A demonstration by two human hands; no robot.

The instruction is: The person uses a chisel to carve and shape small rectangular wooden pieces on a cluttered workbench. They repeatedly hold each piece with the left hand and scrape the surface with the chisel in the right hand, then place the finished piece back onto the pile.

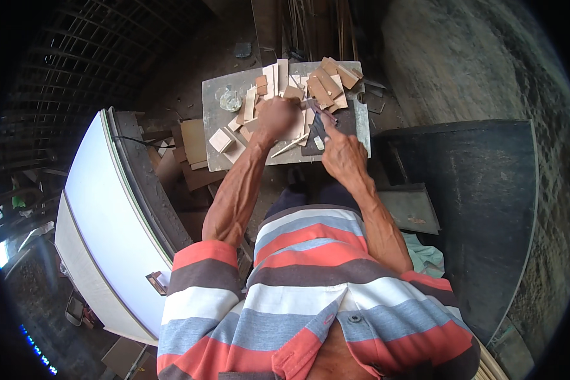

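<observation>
Over the middle of a small worktable [215, 142], my left hand [280, 117] is closed and smeared by motion; what its fingers grip is hidden. A small pale wood piece [307, 104] shows at its right side. My right hand [345, 155] is curled, with its index finger stretched forward to a dark, narrow tool-like thing [330, 118] whose kind I cannot make out. Whatever sits under its other fingers is hidden. Beneath both hands lie loose wood offcuts [250, 102] and a dark flat sheet [311, 145]. A thin pale wood strip [289, 145] lies near the front edge.
Brown wood blocks [326, 83] are piled at the table's far right. Clear glass vessels [229, 99] stand at its left. A large white panel [117, 221] leans at my left, and a big dark board [468, 209] stands at my right. More board pieces [194, 142] lie left of the table.
</observation>
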